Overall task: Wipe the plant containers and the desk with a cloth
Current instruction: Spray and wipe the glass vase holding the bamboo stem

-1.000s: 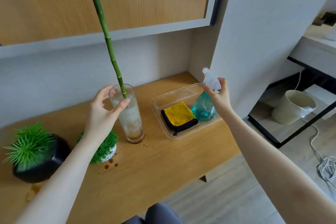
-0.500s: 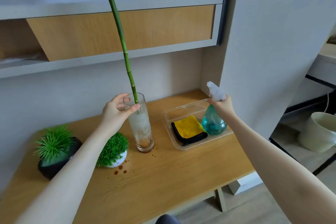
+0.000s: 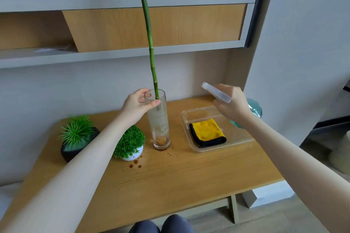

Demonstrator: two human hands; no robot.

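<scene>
Now that your right hand (image 3: 232, 105) has lifted the spray bottle (image 3: 253, 108) from the tray (image 3: 244, 141), spray the glass vase (image 3: 158, 119) your left hand (image 3: 137, 106) grips.

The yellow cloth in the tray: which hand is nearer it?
Right. The right hand holds a spray bottle just above the yellow cloth; the left hand grips the glass farther left.
</scene>
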